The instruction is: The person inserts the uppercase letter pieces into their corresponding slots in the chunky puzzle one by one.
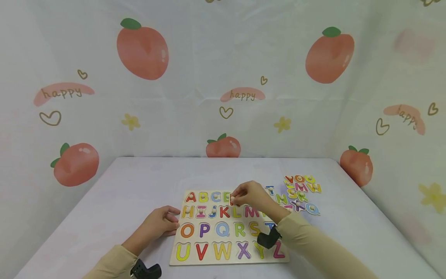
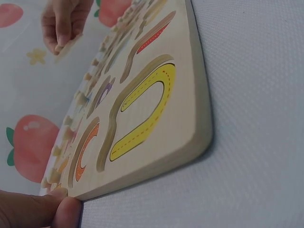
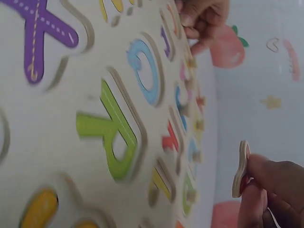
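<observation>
A wooden alphabet board (image 1: 205,260) lies flat on the table, with knobbed letter pieces in its upper rows and printed recesses in the lower ones. My right hand (image 1: 252,195) is raised over the top row near the D, pinching a letter piece (image 3: 240,171) by its knob. In the right wrist view that piece is edge-on with a bit of red showing, so its letter is hidden. At the board's left side my left hand (image 1: 160,224) rests its fingertips (image 2: 71,209) against the edge, beside the H and O rows.
Several loose letter pieces lie in a cluster right of the board, among them a blue Q (image 1: 312,209), a green R (image 1: 301,197) and a blue T (image 1: 270,190). A peach-printed cloth (image 1: 195,58) hangs behind the white table (image 1: 115,201).
</observation>
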`<state>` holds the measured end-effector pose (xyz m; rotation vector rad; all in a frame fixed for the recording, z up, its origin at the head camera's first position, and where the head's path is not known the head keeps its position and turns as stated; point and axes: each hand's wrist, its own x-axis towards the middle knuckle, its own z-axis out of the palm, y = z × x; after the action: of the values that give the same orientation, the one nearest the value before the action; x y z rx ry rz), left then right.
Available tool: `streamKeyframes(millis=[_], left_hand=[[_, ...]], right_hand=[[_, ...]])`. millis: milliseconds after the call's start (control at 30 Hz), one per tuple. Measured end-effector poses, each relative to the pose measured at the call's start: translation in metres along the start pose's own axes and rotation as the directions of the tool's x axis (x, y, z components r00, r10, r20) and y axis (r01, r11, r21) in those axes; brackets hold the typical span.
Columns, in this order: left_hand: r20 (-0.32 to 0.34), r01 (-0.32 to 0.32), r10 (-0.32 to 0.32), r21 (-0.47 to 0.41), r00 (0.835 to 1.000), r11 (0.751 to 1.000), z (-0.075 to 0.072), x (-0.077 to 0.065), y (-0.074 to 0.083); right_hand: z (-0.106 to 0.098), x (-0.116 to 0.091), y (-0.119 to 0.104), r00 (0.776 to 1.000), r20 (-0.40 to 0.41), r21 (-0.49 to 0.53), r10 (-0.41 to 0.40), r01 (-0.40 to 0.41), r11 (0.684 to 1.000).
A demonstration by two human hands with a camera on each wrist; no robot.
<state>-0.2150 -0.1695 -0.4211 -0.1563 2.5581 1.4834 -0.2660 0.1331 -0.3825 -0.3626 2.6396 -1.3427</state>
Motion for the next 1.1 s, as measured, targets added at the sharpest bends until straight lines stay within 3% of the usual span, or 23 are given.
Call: streamKeyframes(millis=[433, 1100], left_hand=[[0.001, -0.001, 0.001, -0.004, 1.0, 1.0, 0.0, 0.0, 0.0], [-0.003, 0.0, 0.0, -0.011, 1.0, 1.0, 0.001, -0.002, 0.002]], right_hand=[[0.039, 0.011, 0.001, 0.998, 0.042, -0.067, 0.054, -0.051, 0.996], [0.045, 0.01, 0.0, 0.992, 0.068, -0.061, 0.101, -0.097, 0.993]])
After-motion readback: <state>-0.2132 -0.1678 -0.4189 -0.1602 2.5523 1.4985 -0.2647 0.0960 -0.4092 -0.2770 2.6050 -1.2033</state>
